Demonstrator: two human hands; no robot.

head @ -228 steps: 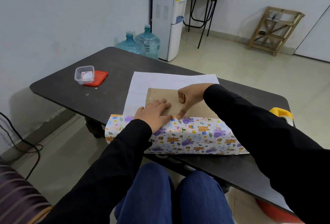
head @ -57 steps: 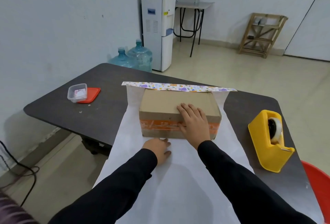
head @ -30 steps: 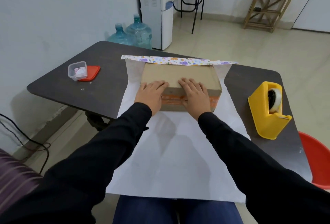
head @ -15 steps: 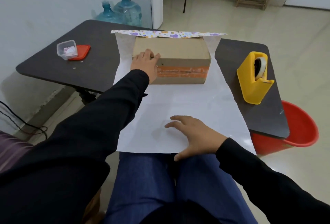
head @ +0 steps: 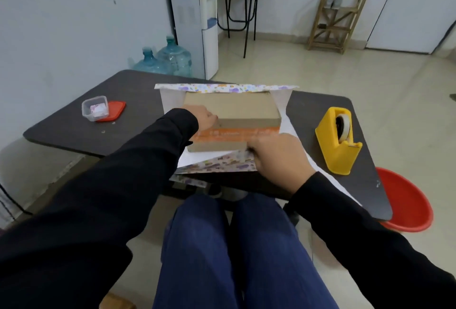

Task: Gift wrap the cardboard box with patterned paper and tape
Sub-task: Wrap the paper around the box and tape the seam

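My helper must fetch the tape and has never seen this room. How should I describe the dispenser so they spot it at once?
Start at the dark table. At its right end, right of the cardboard box, stands the tape dispenser. It is the only bright yellow thing there, wedge-shaped, holding a pale roll.

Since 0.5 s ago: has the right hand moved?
Yes. The right hand went forward, from the near edge of the table to the front of the cardboard box, lifting the patterned paper with it.

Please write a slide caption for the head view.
Left hand on cardboard box; right hand holds up near edge of patterned paper.
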